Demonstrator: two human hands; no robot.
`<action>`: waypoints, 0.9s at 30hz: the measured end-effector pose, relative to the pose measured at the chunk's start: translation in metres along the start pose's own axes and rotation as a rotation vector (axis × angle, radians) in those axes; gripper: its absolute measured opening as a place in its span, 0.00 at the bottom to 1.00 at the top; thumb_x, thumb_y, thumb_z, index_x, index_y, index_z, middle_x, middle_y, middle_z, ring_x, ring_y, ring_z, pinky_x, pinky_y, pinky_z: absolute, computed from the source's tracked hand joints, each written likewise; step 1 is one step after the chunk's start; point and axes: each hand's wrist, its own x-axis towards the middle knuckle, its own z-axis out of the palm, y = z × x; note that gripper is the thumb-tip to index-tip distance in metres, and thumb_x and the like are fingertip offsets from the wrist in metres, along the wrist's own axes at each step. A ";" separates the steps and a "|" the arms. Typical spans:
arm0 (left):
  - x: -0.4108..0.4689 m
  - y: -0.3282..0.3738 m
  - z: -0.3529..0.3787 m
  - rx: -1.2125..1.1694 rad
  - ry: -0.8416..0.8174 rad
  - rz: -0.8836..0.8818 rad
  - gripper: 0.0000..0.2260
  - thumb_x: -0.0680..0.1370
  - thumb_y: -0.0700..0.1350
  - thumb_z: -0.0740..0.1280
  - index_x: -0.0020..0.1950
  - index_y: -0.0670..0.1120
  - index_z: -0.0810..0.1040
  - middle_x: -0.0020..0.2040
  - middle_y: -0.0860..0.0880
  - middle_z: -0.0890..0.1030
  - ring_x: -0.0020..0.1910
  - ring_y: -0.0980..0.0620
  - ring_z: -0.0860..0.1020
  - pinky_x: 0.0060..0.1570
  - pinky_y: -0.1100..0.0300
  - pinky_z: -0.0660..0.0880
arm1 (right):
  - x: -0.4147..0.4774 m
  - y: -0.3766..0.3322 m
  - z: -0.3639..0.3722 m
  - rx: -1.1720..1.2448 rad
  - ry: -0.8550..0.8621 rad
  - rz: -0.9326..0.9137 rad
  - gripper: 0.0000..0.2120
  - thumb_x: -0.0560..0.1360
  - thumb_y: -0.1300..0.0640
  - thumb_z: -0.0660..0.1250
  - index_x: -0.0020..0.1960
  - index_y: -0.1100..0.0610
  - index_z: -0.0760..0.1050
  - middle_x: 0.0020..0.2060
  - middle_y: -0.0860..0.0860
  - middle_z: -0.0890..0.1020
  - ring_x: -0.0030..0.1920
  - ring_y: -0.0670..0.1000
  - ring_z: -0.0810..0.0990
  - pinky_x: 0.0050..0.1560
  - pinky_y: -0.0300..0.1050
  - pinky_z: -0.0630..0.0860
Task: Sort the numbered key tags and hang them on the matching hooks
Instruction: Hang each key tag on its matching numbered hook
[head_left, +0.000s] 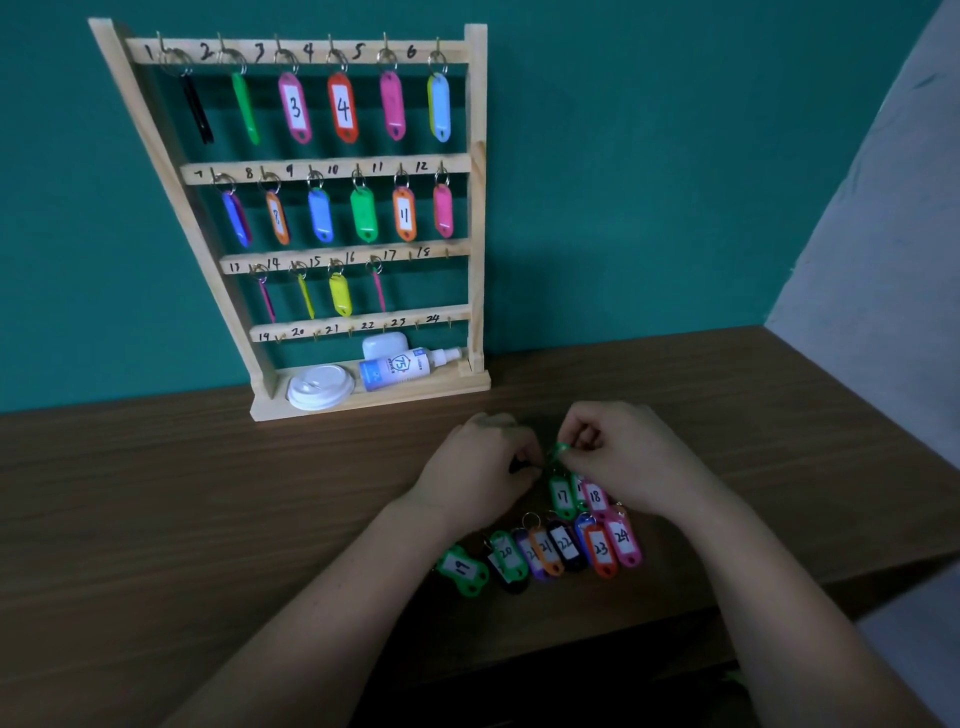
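A wooden key rack (478, 156) with numbered hooks stands against the teal wall. Coloured tags hang on hooks 1 to 16; hooks 17 to 24 are bare. On the table, my right hand (623, 457) pinches the top of a green tag marked 17 (562, 496). My left hand (483, 462) is curled beside it, fingertips at the same spot; what it holds is hidden. A pink tag marked 18 (596, 496) lies right of the green one. Below them lies a row of tags marked 19 (462, 569) through 24 (622, 538).
On the rack's bottom shelf lie a white cup lid (320, 387), a spray bottle (400, 366) and a small white case (384, 344). The brown table's (208, 493) front edge runs close below the row of tags. A grey wall rises at right.
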 end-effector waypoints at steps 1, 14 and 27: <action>0.000 0.000 0.000 -0.004 0.005 0.002 0.05 0.80 0.50 0.71 0.55 0.55 0.83 0.51 0.56 0.78 0.53 0.54 0.75 0.55 0.51 0.78 | 0.000 0.001 -0.001 0.019 0.025 0.003 0.05 0.80 0.53 0.73 0.53 0.44 0.80 0.49 0.40 0.81 0.52 0.39 0.79 0.53 0.40 0.79; 0.004 0.011 0.009 -0.101 -0.043 -0.016 0.09 0.81 0.49 0.70 0.61 0.55 0.82 0.55 0.56 0.75 0.52 0.58 0.76 0.52 0.63 0.73 | 0.007 0.018 -0.002 0.199 0.080 0.018 0.07 0.80 0.54 0.72 0.52 0.42 0.83 0.49 0.41 0.85 0.54 0.38 0.81 0.55 0.42 0.78; 0.003 -0.006 -0.028 -0.148 0.094 -0.090 0.04 0.78 0.46 0.74 0.48 0.54 0.81 0.44 0.57 0.82 0.44 0.58 0.78 0.43 0.63 0.71 | 0.025 -0.011 0.008 0.445 0.194 -0.054 0.04 0.82 0.50 0.70 0.55 0.44 0.84 0.52 0.38 0.86 0.55 0.34 0.81 0.54 0.37 0.74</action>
